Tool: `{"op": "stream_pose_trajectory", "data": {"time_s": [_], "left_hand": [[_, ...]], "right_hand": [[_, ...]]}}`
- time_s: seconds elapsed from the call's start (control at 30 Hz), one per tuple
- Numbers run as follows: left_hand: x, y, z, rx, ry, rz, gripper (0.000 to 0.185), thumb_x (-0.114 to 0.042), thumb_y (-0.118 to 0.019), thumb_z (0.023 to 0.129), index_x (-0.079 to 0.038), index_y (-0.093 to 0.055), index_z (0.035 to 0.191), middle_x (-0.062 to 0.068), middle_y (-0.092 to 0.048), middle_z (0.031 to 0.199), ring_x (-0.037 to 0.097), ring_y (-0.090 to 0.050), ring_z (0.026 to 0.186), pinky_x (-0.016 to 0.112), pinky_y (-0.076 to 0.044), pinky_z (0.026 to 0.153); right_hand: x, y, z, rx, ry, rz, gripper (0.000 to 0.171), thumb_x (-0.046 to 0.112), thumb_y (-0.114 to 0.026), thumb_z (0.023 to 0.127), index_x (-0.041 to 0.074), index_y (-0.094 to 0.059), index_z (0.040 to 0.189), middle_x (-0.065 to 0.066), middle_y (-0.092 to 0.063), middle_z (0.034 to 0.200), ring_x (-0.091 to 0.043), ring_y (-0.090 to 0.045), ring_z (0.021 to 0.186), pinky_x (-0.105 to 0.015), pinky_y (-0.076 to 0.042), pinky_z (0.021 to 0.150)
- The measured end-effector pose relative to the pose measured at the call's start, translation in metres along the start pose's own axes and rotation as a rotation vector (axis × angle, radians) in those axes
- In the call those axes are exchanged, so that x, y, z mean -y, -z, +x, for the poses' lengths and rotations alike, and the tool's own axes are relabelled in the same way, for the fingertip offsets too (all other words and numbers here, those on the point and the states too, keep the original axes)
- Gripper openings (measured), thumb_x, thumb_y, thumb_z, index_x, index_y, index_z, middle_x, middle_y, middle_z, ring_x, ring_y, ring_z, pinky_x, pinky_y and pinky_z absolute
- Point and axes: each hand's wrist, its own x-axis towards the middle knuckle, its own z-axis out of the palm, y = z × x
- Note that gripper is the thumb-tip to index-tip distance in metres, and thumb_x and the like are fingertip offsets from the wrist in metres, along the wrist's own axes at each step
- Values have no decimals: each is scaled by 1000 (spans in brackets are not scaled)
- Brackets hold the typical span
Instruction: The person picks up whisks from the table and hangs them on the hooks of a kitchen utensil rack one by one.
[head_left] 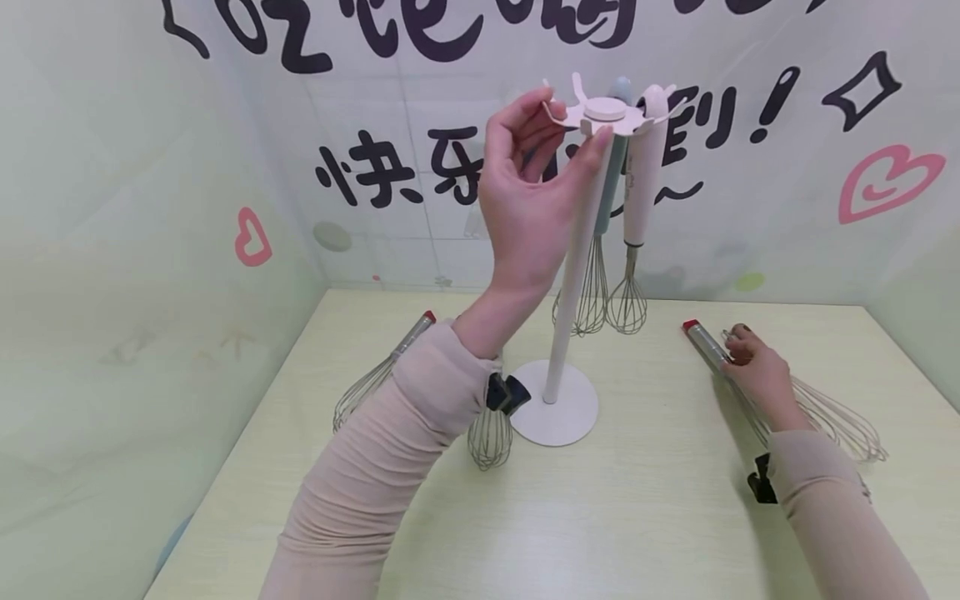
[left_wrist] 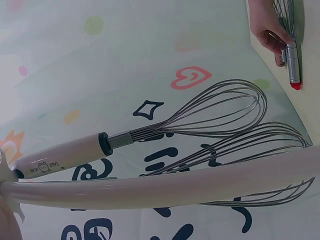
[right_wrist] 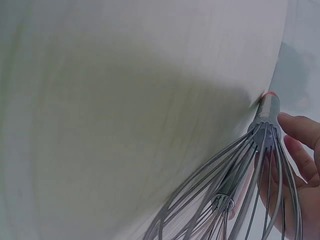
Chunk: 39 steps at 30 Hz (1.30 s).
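A pale utensil stand (head_left: 573, 275) rises from a round base, and my left hand (head_left: 528, 183) grips its hooked top, thumb by the post and fingers at one hook. From its hooks hang a whisk with a pale pink handle (head_left: 643, 183) and one with a blue-green handle (head_left: 611, 187). On the right of the table, my right hand (head_left: 761, 375) curls over the steel handle of a whisk (head_left: 843, 421), wires towards me. Right beside it lies another whisk with a red handle end (head_left: 705, 342). In the right wrist view, whisk wires (right_wrist: 240, 165) partly cover the fingers (right_wrist: 300, 155).
Another red-ended whisk (head_left: 367, 387) lies on the table (head_left: 600, 517), left of the stand. A further whisk (head_left: 491, 437) lies partly behind my left forearm, close to the base. Behind the table stands a printed wall sheet (head_left: 412, 258).
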Motion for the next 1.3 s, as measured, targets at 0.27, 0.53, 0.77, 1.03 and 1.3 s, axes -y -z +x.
{"op": "stream_pose_trajectory", "data": {"time_s": [0.27,0.53,0.77,1.03,1.3], "left_hand": [[0,5,1,41,-14,20,56,11,-71,77,13,-45,125,22,-53,112,22,-57,105,22,-50,104],[0,12,1,84,-28,81,60,8,-73,76,11,-46,130,24,-54,121,25,-58,113,21,-48,106],[-1,18,3,87,-81,169,58,4,-75,76,9,-50,129,21,-52,122,19,-55,112,19,-48,105],[-2,24,9,132,-8,224,66,-1,-75,78,4,-44,136,14,-44,134,8,-46,117,14,-41,109],[0,27,16,186,64,146,56,2,-62,88,6,-38,139,15,-44,140,15,-48,126,17,-40,112]], "right_hand": [[-1,-1,-3,17,33,7,42,3,-58,89,-18,-48,124,-29,-21,152,-49,-50,114,-54,-46,89],[-1,0,-1,44,81,-68,40,6,-61,87,-22,-52,116,-35,-20,150,-51,-50,109,-46,-49,80],[-2,0,-1,60,84,-101,42,8,-66,83,-22,-55,110,-33,-19,151,-50,-51,104,-23,-44,67],[-3,-1,-2,62,54,-85,42,6,-66,82,-22,-54,112,-29,-16,154,-50,-47,110,-27,-45,71],[-3,0,-5,34,80,-77,40,4,-63,81,-22,-55,111,-30,-20,152,-49,-52,105,-18,-42,67]]}}
